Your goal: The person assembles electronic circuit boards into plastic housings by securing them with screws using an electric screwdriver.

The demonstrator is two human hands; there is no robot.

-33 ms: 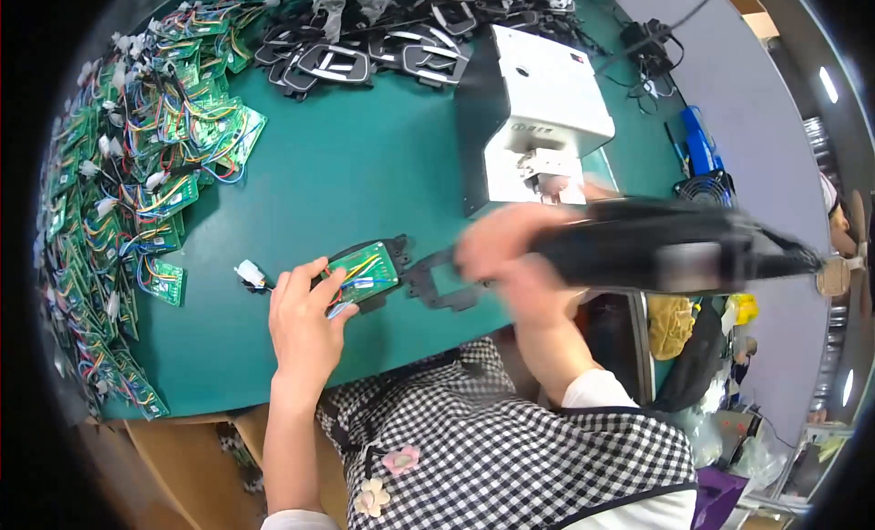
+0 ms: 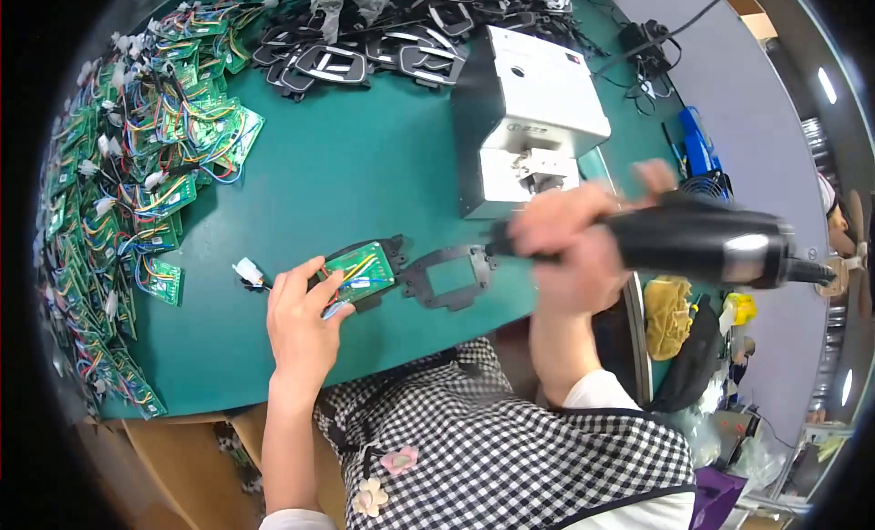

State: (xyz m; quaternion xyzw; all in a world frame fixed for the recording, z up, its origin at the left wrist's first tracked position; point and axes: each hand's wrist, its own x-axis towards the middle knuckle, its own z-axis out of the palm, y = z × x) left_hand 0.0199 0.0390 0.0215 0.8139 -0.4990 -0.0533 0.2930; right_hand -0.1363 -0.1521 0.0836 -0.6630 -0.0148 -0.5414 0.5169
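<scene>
My left hand presses its thumb and fingers along the left side of a green circuit board with coloured wires. That board rests on a black plastic frame. A white plug on a dark lead lies left of my fingers. Just right of the board is a second black frame with a rectangular opening, flat on the table. My right hand, blurred by motion, is wrapped round a black electric screwdriver. The tool lies nearly level, its narrow end pointing left over the second frame's right edge.
A white-and-black screw feeder stands beyond my right hand. Wired circuit boards are heaped along the left side of the green table. Black frames pile up at the back. A blue tool lies at the far right.
My right hand and the screwdriver have moved right, uncovering more of the second frame. My left hand and the board stay nearly in place.
</scene>
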